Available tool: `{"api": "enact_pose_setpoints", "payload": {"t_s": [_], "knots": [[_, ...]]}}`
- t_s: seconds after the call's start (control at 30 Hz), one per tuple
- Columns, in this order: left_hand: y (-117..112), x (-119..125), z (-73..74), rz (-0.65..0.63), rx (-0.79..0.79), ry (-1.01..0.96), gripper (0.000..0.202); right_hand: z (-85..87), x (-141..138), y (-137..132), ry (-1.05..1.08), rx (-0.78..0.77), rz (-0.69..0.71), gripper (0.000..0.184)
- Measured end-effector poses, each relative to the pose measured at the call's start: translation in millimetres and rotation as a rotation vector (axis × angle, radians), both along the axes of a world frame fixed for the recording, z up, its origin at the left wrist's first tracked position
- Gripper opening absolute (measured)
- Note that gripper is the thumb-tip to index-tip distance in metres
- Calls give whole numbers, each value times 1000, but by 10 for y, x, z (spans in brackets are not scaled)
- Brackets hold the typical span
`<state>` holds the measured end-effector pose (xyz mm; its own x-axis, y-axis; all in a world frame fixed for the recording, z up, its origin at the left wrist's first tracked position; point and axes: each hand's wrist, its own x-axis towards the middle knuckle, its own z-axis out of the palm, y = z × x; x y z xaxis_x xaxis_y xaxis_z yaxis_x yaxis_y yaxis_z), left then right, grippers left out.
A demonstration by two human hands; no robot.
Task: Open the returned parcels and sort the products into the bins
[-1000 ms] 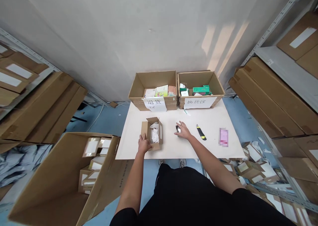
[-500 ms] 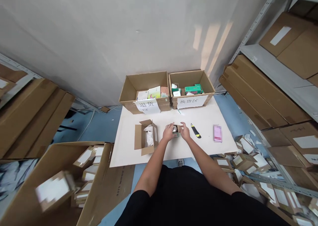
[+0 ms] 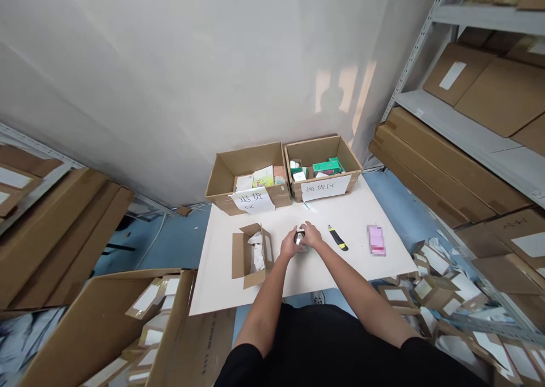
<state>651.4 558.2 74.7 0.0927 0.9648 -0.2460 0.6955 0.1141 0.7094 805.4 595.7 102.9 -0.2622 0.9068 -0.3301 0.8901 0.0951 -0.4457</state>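
Both hands are at a small, squat item (image 3: 299, 238) with a shiny silver, dark-rimmed top, on the white table (image 3: 221, 268). From the left side my left hand (image 3: 289, 243) curls its fingers against it. My right hand (image 3: 313, 235) is bent over its right side, fingers at the top edge. A pale greenish part shows beneath; its exact kind is hard to make out. Left of my hands stands an open small carton (image 3: 238, 256) with crumpled white paper (image 3: 256, 253) inside. A black and yellow utility knife (image 3: 338, 238) lies to the right.
Two open cardboard boxes with handwritten signs, one on the left (image 3: 225, 202) and one on the right (image 3: 356, 165), hold small packages at the back. A blurred pink item (image 3: 376, 240) lies at right. A large parcel box (image 3: 93, 296), piled parcels (image 3: 438, 287) and shelving (image 3: 481, 123) surround the table.
My right hand has closed in over the silver-topped item. The view has tilted upward, so the table sits lower. A motion-blurred parcel in the large left box no longer shows.
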Motion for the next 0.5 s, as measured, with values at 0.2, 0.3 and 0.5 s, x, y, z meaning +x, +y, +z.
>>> {"api": "enact_pose_setpoints", "payload": {"t_s": [0.2,0.3,0.5], "knots": [[-88,13,-85,61,31,-114,121,-75,2,-26,-73,-26,-5,33],[-137,30,-140,37,40,-135,121,-79,56,82,-50,-117,114,36],[-138,-54,-207,-1,3,-172,127,-179,49,120,139,-36,195,44]]}}
